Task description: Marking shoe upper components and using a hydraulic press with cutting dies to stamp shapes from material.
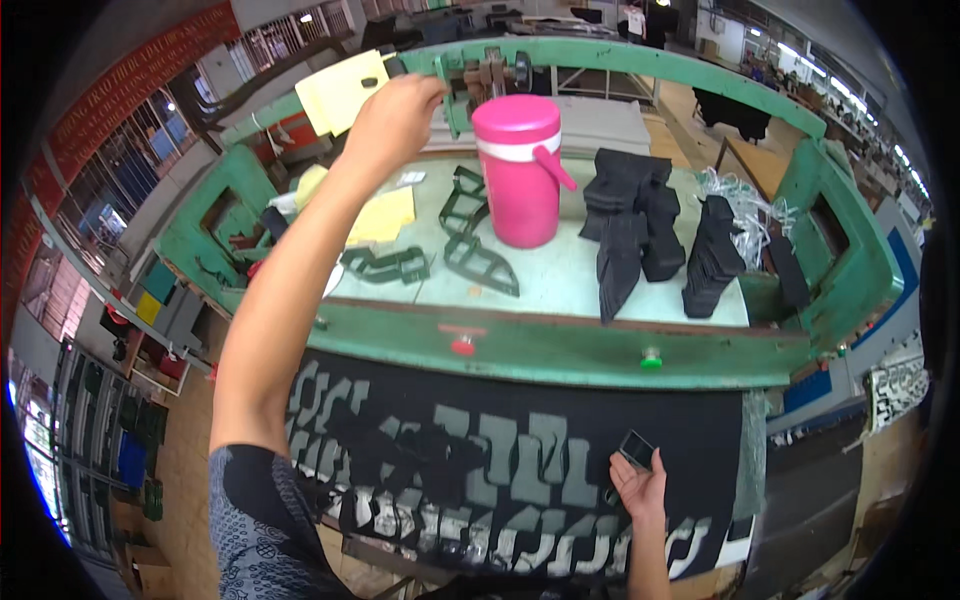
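My left hand [398, 118] is raised at the far upper left, beside the yellow cards [335, 95] that hang on the green machine frame. Its fingers are curled together near a metal clamp [488, 78]; whatever they hold, if anything, is hidden. Low on the right, over black sheet material [690, 430], my right hand [640, 487] is closed at its fingertips on a small dark square piece [636, 447] with a pale rim. Rows of curved shapes have been cut out of the sheet, and lighter material shows through the gaps.
A pink drinks jug [525, 200] stands on the machine's pale shelf [570, 275]. Dark green cutting dies [478, 262] lie left of it, stacks of black cut pieces [628, 215] to its right, then white cords [750, 225]. Red [463, 346] and green [651, 358] knobs stick out of the front beam.
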